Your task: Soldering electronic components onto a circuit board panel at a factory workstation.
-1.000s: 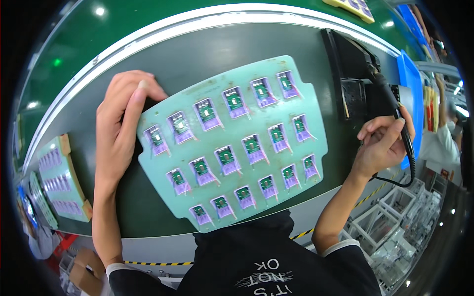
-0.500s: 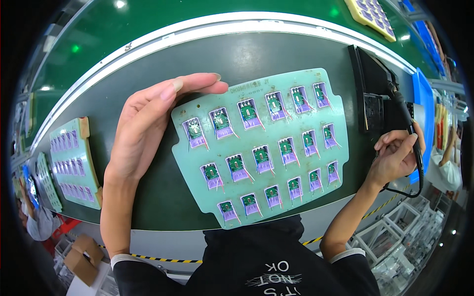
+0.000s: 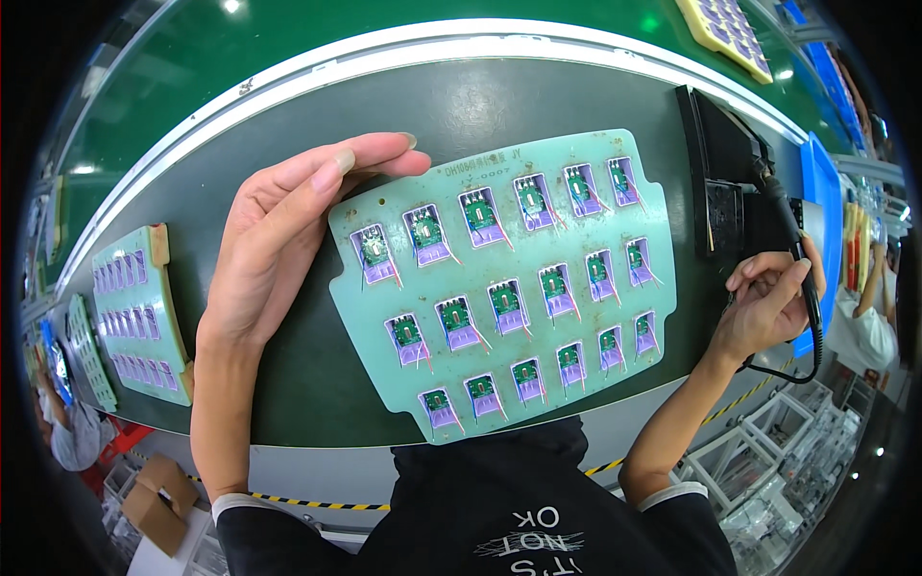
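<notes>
A pale green fixture board (image 3: pixel 461 278) lies in front of me, tilted a little on the dark bench. Its rows of cut-outs hold purple housings with small green circuit boards (image 3: pixel 480 213) and thin red and blue wires. My left hand (image 3: pixel 288 216) hovers by the board's upper left corner, fingers stretched and slightly curved; I see nothing in it. At the right my right hand (image 3: pixel 768 302) is closed round the black handle of what looks like a soldering iron (image 3: pixel 786 216), its upper end at the black stand (image 3: pixel 720 182). A cable loops below the hand.
More filled boards (image 3: pixel 144 317) stand at the bench's left end. Beyond the white rail (image 3: pixel 461 36) runs a green surface with a yellowish tray (image 3: pixel 725 34). A blue tray (image 3: pixel 824 192) sits beside the stand. A cardboard box (image 3: pixel 158 504) and clear plastic racks lie past the near edge.
My left hand has shifted slightly left and up against the fixture board's corner. The right hand keeps its hold on the handle; otherwise the view has barely moved.
</notes>
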A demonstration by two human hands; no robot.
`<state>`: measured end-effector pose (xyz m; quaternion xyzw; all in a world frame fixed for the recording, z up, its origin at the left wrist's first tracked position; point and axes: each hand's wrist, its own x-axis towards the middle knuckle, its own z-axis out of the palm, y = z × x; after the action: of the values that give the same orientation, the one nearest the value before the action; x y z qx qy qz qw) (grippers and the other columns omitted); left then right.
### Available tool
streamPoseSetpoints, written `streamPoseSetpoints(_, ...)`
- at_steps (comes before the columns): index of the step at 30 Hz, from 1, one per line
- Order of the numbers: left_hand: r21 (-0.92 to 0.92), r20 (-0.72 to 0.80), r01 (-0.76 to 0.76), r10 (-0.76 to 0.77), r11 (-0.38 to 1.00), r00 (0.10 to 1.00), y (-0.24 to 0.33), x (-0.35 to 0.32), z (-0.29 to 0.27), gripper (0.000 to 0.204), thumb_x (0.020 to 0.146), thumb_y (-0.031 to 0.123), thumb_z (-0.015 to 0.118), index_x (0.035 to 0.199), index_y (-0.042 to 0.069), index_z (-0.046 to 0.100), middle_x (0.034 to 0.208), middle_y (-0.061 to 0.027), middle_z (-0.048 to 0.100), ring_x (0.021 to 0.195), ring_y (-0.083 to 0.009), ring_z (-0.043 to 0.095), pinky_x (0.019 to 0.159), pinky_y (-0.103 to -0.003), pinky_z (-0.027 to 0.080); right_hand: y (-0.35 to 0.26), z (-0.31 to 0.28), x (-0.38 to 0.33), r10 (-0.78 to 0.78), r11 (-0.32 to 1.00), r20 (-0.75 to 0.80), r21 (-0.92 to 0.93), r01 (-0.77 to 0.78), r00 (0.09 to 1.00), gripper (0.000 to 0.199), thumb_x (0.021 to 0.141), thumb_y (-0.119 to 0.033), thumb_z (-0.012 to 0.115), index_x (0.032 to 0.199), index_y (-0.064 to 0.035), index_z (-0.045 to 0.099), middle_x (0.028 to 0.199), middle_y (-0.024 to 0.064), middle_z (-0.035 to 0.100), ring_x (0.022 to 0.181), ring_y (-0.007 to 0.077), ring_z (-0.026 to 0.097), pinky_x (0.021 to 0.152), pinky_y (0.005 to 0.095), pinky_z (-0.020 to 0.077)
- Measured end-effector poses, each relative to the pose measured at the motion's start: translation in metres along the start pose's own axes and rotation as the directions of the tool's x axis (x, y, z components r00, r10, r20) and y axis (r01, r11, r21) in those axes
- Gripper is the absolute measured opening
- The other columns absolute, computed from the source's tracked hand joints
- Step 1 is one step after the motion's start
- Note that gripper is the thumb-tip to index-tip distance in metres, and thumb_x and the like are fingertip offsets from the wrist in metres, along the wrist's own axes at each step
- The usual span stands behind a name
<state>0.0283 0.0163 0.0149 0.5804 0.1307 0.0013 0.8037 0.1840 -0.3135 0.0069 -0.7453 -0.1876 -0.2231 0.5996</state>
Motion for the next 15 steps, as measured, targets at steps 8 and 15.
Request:
streamPoseSetpoints(8,0.011,0.014,-0.017,0.017,1.000,1.000,-0.0031,-0.0004,-0.0030,0.035,0.094,0.020,0.050,0.118,-0.004,0.058,0.109,-0.0147,0.065,0.104,-0.0173,0.058,0.095,-0.031,0.042,-0.0003,0.0000,0.0000,-0.005,1.000,0.001,-0.002,0.005,1.000,0.028,0.100,-0.018,0.040,0.115,0.0032,0.050,0.057,0.0112,0.054,0.039,0.0111,0.046,0.034,0.0178,0.0311)
streamPoseSetpoints(15,0.021,0.001,-0.052,0.052,0.998,0.999,-0.0070,-0.0007,-0.0082,0.024,0.090,0.012,0.058,0.109,-0.001,0.063,0.102,-0.0114,0.067,0.100,-0.0153,0.060,0.093,-0.029,0.043,-0.0031,0.0019,-0.0010,0.009,1.000,-0.010,-0.009,-0.009,1.000,0.028,0.100,-0.018,0.039,0.115,0.0034,0.050,0.056,0.0112,0.053,0.039,0.0109,0.046,0.035,0.0180,0.0319)
